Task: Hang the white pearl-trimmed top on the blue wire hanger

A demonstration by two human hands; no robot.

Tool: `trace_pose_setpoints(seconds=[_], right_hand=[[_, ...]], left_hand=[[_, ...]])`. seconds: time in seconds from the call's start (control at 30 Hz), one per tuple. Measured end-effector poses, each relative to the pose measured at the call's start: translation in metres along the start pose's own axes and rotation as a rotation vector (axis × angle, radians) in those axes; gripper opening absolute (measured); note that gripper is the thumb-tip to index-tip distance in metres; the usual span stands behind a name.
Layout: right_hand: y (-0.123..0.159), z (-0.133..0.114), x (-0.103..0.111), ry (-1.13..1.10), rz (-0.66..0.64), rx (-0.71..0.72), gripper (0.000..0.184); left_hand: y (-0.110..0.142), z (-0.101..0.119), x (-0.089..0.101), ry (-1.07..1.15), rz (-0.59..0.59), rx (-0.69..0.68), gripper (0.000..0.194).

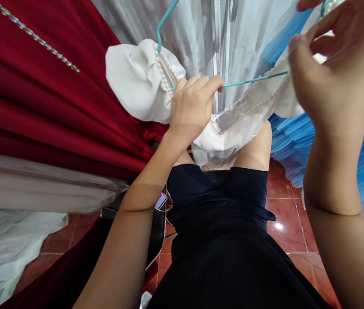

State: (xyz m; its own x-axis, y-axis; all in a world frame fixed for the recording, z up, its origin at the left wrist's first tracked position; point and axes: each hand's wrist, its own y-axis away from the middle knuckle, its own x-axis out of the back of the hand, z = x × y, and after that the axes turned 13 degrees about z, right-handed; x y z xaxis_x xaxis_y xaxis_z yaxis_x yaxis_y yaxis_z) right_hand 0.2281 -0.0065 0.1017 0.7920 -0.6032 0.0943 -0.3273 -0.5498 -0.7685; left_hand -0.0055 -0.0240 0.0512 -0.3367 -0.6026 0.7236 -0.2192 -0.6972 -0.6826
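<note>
White garment [243, 128]: could be sliding off one side of the teal hanger [253, 80] if you are tilting the bar while the cloth's weight is pulling unevenly. It is draping around and below the hanger, reaching down towards your thighs [253, 148].
Pearl trim [216, 125]: could be snagging or losing beads if the wire is catching a strand while you are tugging. The rows are edging the neckline in a deep V, and the cloth below is looking partly see-through.
Puffed sleeve [133, 81]: could be creasing if you are squeezing it against the wire. It is standing out full, matte white and softly folded, at the hanger's left end.
Left hand [191, 103]: your fingers are curling tightly over the hanger's bar, just beside that sleeve.
Right hand [339, 60]: you are holding it well apart from the left, near the hanger's right end, fingers half bent; whether they are gripping anything, you cannot tell from this view.
Red cloth [56, 86]: is hanging in folds left of the hanger.
Blue cloth [293, 137]: is spreading below the hanger's right end, and could be tangling with the garment if you are swinging it wide.
</note>
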Motion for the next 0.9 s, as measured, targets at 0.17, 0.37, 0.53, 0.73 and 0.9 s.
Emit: trace_pose_setpoints(seconds=[0.17, 0.37, 0.53, 0.73, 0.9], right_hand=[[0.022, -0.024, -0.028, 0.033, -0.259, 0.186, 0.048], [0.061, 0.016, -0.071, 0.355, -0.485, 0.29, 0.052], [0.086, 0.023, -0.074, 0.359, -0.411, 0.265, 0.062], [0.089, 0.014, -0.082, 0.297, -0.262, 0.212, 0.055], [0.083, 0.018, -0.08, 0.242, -0.3, 0.207, 0.054]], left_hand=[[0.003, -0.004, -0.009, 0.025, 0.027, 0.036, 0.035], [0.011, -0.012, -0.025, 0.118, 0.066, 0.064, 0.027], [0.021, -0.004, -0.026, 0.213, 0.073, 0.116, 0.026], [0.02, -0.01, -0.021, 0.309, 0.185, 0.124, 0.021], [0.021, -0.033, -0.006, 0.384, 0.476, 0.154, 0.026]])
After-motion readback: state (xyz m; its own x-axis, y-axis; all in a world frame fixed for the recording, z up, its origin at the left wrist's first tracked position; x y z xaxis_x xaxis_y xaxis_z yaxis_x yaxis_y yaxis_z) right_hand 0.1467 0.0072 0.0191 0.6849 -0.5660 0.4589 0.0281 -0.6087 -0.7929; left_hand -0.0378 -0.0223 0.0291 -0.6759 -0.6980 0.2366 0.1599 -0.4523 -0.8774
